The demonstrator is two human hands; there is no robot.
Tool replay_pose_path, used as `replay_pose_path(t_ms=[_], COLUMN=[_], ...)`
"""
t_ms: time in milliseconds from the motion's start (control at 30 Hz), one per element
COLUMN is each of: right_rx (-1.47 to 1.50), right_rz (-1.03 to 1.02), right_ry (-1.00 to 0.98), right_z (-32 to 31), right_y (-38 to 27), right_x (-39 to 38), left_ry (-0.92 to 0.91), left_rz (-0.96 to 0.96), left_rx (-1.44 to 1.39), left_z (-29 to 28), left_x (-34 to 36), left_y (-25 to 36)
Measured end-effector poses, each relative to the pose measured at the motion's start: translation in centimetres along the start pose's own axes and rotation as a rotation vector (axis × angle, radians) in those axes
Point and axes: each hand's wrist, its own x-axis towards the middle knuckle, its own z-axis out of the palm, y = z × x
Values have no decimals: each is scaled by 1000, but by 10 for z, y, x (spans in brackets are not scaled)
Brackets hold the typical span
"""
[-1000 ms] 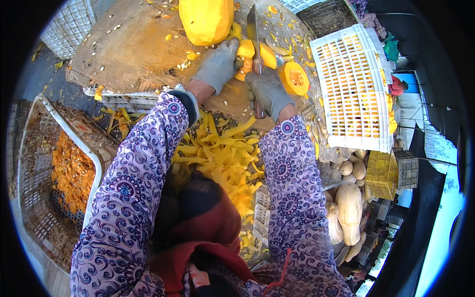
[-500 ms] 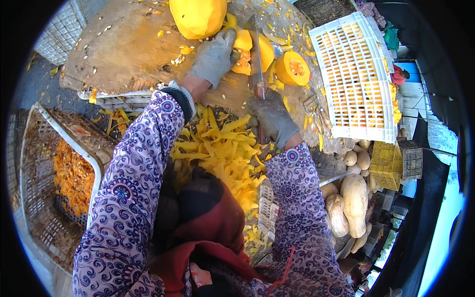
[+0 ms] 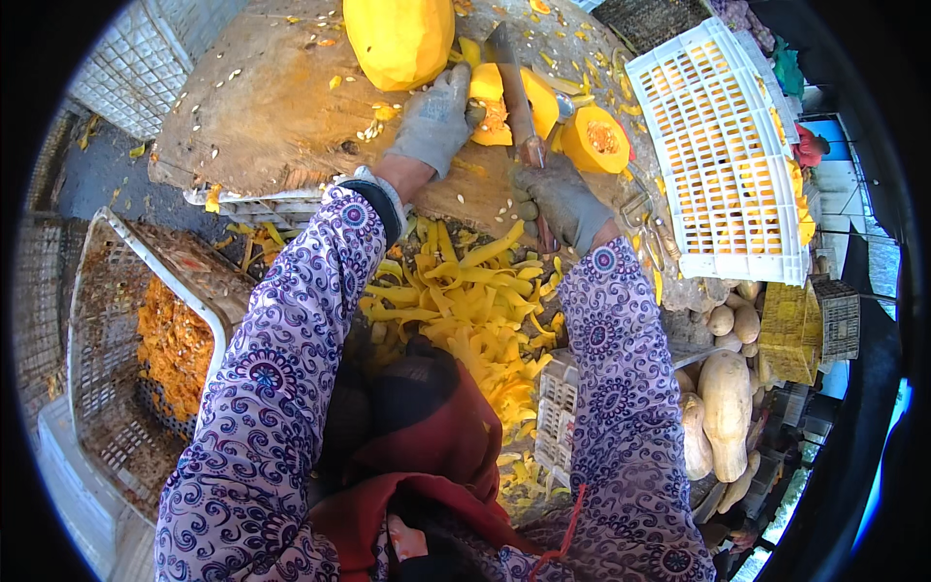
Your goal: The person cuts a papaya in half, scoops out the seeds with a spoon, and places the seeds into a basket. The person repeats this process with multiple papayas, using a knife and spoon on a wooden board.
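My left hand (image 3: 434,124), in a grey glove, grips the edge of a cut pumpkin piece (image 3: 490,114), beside a large peeled pumpkin (image 3: 396,39). My gloved right hand (image 3: 562,202) is closed around the handle of a broad knife (image 3: 514,97), whose blade points up the board, lying over or against the cut pieces; whether it is in the flesh I cannot tell. A pumpkin half (image 3: 593,141) with a stringy centre sits right of the knife. The wooden board (image 3: 238,116) carries scattered seeds and peel.
A white slotted crate (image 3: 718,155) stands at right. Below the board is a heap of yellow peel (image 3: 465,301). A crate (image 3: 97,359) with orange pulp is at lower left. Pale squashes (image 3: 722,412) and a yellow crate (image 3: 786,335) are at lower right; a person in red (image 3: 810,145) is beyond.
My right hand and knife have shifted right and slightly toward me compared with a second ago. My left hand stays by the cut piece. The camera's view has shifted a little.
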Motion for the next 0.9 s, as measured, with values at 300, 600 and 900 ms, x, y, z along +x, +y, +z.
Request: replay_pose_path(t_ms=[300,600,900], right_rx=[-274,383,536], right_rz=[-108,44,88], right_ry=[-118,-172,-333], right_z=[-9,-21,-53], right_y=[2,16,39], right_x=[39,36,45], left_ry=[18,84,101], left_rz=[15,77,47], left_rx=[-18,-139,-249], left_z=[0,1,0], left_x=[-1,-2,-1], left_y=[-1,-8,-13])
